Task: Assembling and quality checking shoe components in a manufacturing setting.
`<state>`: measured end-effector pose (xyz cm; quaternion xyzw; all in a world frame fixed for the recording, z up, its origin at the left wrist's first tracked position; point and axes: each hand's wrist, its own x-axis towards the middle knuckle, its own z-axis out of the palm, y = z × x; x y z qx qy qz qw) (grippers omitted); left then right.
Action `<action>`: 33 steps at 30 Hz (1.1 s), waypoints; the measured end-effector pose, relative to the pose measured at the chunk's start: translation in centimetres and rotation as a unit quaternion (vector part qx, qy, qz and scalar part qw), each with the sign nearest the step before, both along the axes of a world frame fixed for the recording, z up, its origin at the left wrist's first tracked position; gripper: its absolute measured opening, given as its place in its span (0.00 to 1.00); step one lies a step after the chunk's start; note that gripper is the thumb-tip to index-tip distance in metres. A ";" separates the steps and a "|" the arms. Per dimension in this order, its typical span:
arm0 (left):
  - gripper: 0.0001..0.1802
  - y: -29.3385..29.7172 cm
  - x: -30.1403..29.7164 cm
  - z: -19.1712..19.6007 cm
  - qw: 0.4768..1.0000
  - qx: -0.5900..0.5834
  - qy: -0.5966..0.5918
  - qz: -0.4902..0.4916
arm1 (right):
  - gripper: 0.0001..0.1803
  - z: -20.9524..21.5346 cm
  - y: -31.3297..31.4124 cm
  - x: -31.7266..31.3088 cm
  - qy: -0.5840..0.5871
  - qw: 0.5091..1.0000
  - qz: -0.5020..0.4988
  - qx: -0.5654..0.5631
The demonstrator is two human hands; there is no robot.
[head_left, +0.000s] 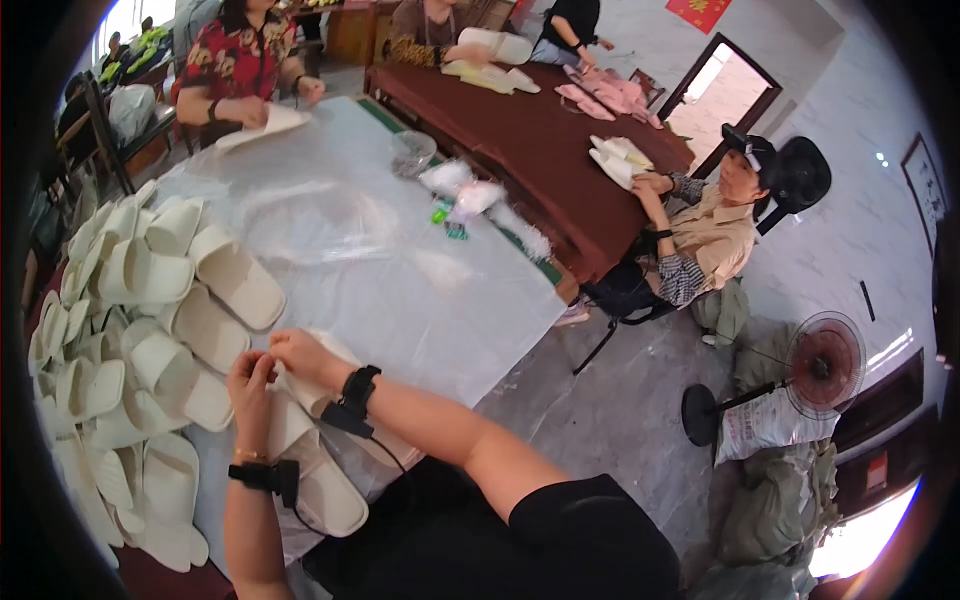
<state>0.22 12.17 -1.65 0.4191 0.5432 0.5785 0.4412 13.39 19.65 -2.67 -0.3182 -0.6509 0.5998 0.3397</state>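
Note:
A pair of cream slippers lies at the table's near edge, in front of my body. The nearer-left slipper [334,488] shows its sole and strap; the other slipper [322,395] is partly covered by my right wrist and forearm. Over their far ends, my left hand [252,378] and my right hand [304,360] are close together, both with fingers pinched. Whatever sits between the fingertips is too small to make out. Black bands with small devices and cables are strapped to both wrists. Left of my hands spreads a large pile of cream slippers [146,270].
Clear plastic sheeting covers the white table [420,320]. A clear bowl [412,155] and plastic packets [470,195] stand toward its far right. Co-workers handle slippers around it and the brown-covered table [510,130]. A standing fan [824,366] and sacks [770,500] are right.

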 end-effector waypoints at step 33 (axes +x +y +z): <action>0.05 -0.7 0.2 0.2 0.999 0.037 -0.034 0.003 | 0.09 0.3 0.1 -0.4 -0.039 0.998 0.030 -0.040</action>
